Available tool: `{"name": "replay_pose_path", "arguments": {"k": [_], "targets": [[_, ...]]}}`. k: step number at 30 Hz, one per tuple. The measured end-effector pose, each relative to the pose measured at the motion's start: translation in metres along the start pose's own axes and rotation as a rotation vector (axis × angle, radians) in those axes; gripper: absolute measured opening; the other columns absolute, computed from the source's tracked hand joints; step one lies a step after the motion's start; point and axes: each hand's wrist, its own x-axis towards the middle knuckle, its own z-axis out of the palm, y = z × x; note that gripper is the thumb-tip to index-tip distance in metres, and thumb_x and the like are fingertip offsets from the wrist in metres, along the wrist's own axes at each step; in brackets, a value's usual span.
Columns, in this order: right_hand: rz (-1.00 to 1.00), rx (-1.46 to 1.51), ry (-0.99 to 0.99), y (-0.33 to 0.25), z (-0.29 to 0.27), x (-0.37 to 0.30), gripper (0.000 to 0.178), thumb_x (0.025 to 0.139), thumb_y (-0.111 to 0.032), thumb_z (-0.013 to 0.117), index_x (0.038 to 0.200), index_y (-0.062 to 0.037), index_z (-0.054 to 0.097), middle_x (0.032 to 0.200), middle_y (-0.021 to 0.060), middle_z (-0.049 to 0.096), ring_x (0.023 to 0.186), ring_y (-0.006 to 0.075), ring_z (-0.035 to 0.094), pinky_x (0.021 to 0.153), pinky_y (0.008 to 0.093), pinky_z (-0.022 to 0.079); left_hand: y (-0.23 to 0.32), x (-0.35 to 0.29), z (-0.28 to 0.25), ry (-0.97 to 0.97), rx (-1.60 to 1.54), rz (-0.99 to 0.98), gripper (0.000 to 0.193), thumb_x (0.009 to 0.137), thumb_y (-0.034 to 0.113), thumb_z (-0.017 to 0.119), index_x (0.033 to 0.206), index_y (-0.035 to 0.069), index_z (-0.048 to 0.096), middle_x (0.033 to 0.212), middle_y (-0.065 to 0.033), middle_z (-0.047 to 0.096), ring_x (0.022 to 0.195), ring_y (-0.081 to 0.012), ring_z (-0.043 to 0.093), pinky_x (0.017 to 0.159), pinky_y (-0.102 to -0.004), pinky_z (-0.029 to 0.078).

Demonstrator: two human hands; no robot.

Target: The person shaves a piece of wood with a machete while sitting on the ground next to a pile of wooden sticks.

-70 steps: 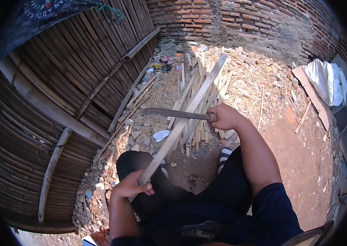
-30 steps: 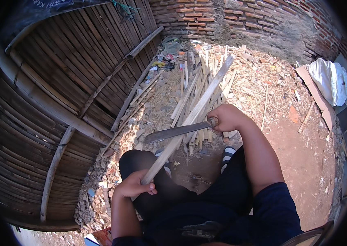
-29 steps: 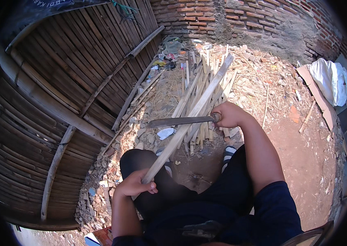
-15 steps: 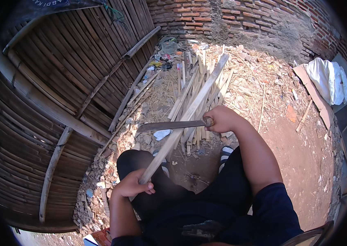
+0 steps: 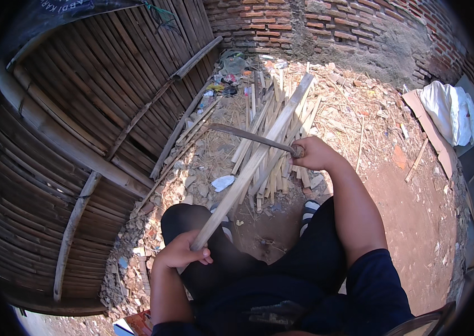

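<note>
At the lower centre of the frame, the left hand (image 5: pixel 180 253) is closing its grip fully around the near end of a long pale bamboo slat (image 5: pixel 251 168), which is slanting up toward the upper centre. Higher, right of centre, the right hand (image 5: pixel 311 152) is gripping tightly the handle of a dark curved steel blade (image 5: pixel 245 136), whose edge is lying across the slat. For a clean cut, the slat should probably be held steady and the blade kept along the grain. Behind is lying a pile of pale split bamboo strips (image 5: pixel 273 120).

Knife handle (image 5: pixel 297 150) hidden in right fist; stick's (image 5: pixel 254 162) lower end covered.
</note>
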Motion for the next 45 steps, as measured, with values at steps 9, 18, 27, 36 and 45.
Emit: {"name": "replay_pose_path", "arguments": {"k": [9,18,27,36,45], "targets": [[0.047,-0.036,-0.189,-0.002,-0.001,0.011,0.039,0.079,-0.033,0.081,0.107,-0.0075,0.072,0.098,0.0184,0.072,0.098,0.0375,0.069,0.086,0.045,0.054,0.003,0.004,0.0,0.004,0.073,-0.004,0.045,0.09,0.018,0.08,0.121,-0.001,0.054,0.096,-0.008,0.064,0.089,-0.025,0.074,0.076,-0.035,0.061],[0.085,0.022,0.044,0.009,-0.001,0.0,0.044,0.08,-0.034,0.08,0.112,-0.0053,0.071,0.103,0.0218,0.071,0.103,0.0372,0.069,0.089,0.044,0.053,0.002,0.001,0.001,0.006,0.023,-0.022,0.05,0.088,0.017,0.081,0.126,-0.002,0.053,0.095,-0.0089,0.065,0.088,-0.0246,0.074,0.076,-0.0354,0.061],[-0.049,-0.084,-0.115,-0.006,0.009,0.006,0.04,0.077,-0.034,0.083,0.105,-0.0082,0.074,0.092,0.0191,0.072,0.09,0.0362,0.069,0.081,0.044,0.053,0.001,0.002,0.0,0.01,0.075,-0.015,0.049,0.089,0.02,0.081,0.124,-0.001,0.053,0.096,-0.0085,0.065,0.088,-0.0242,0.074,0.076,-0.0356,0.061],[0.136,0.024,-0.004,0.019,-0.002,0.008,0.053,0.079,-0.038,0.08,0.118,-0.0042,0.07,0.107,0.0223,0.072,0.105,0.0393,0.068,0.092,0.0458,0.053,0.005,0.002,0.002,0.011,0.097,-0.017,0.047,0.091,0.019,0.079,0.124,-0.001,0.053,0.097,-0.0093,0.065,0.089,-0.0243,0.074,0.076,-0.0353,0.061],[-0.125,-0.145,-0.173,-0.027,0.001,-0.004,0.041,0.077,-0.036,0.082,0.106,-0.0084,0.073,0.093,0.0181,0.072,0.091,0.0363,0.07,0.082,0.0438,0.053,-0.003,0.0,-0.004,-0.008,0.065,0.0,0.05,0.089,0.021,0.081,0.124,-0.001,0.053,0.095,-0.0076,0.064,0.088,-0.0242,0.074,0.076,-0.0346,0.061]]}}
